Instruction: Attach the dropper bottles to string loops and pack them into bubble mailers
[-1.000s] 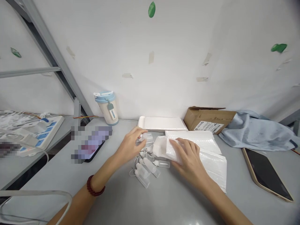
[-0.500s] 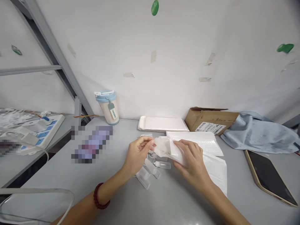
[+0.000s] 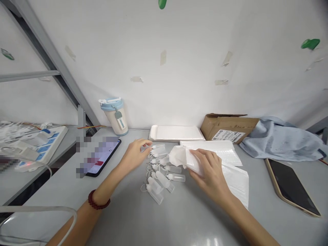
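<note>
My right hand (image 3: 208, 171) grips a small white padded envelope (image 3: 192, 160), its open flap pointing left. My left hand (image 3: 135, 153) is left of the envelope, fingers curved and a gap between thumb and forefinger. Those fingertips are beside the cap end of a small translucent squeeze bottle (image 3: 159, 148); whether they touch it I cannot tell. Several more such bottles (image 3: 165, 181) with thin cap loops lie loosely grouped on the table between my hands. One bottle end (image 3: 165, 160) shows right by the envelope's mouth. What is inside the envelope is hidden.
Flat white padded envelopes (image 3: 235, 184) lie beyond and right of my right hand, with a white stack (image 3: 176, 132) by the wall. Around them are a cardboard box (image 3: 230, 126), a grey-blue cloth (image 3: 279, 140), a tablet-like device (image 3: 292, 188), a cup (image 3: 116, 118) and a phone (image 3: 110, 153).
My left hand has let go at the envelope's mouth and moved left to the bottles, uncovering more of them. My right hand still holds the envelope. The view has shifted slightly.
</note>
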`<state>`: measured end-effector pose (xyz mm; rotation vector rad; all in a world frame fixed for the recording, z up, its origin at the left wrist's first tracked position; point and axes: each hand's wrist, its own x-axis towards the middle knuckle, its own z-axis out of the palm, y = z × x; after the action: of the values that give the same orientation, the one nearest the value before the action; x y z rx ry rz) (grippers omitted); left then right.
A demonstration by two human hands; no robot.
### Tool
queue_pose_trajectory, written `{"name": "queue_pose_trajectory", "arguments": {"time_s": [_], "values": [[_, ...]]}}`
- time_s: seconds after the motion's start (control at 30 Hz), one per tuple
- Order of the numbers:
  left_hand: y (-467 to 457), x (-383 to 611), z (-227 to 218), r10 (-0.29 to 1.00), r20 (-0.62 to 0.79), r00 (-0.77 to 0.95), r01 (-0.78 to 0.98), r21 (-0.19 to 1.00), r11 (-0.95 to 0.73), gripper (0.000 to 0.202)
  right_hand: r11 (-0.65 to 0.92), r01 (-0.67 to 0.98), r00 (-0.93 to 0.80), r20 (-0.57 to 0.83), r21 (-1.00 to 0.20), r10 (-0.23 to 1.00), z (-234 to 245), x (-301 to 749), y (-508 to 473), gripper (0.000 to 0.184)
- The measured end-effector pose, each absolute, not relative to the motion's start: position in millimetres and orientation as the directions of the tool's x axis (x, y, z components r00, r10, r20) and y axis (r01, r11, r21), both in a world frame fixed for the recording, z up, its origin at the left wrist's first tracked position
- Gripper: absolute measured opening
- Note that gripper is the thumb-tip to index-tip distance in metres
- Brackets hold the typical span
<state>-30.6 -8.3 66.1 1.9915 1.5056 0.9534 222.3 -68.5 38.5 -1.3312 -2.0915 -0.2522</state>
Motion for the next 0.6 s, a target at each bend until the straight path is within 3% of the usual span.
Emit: {"name": "queue_pose_trajectory", "arguments": {"time_s": [0.13,0.33,0.4,0.6], "values": [[1.1,-39.9,51.3,0.959,0.164,0.232,0.696,0.660,-0.281,0.027,0.458,0.876,-0.293,0.585,-0.152,0.756,37.1,222.2,-67.5,0.042],[-1.7,-39.0,43.5,0.969,0.048,0.242,0.711,0.671,-0.211,0.040,0.464,0.873,-0.304,0.579,-0.148,0.757,33.5,222.3,-64.9,0.042],[-1.7,-39.7,46.4,0.970,0.010,0.243,0.742,0.642,-0.192,0.036,0.464,0.873,-0.309,0.564,-0.151,0.766,33.0,222.8,-64.4,0.042],[0.3,-42.1,58.1,0.971,0.090,0.220,0.752,0.619,-0.227,0.022,0.451,0.878,-0.302,0.546,-0.160,0.781,33.5,222.4,-64.7,0.042]]}}
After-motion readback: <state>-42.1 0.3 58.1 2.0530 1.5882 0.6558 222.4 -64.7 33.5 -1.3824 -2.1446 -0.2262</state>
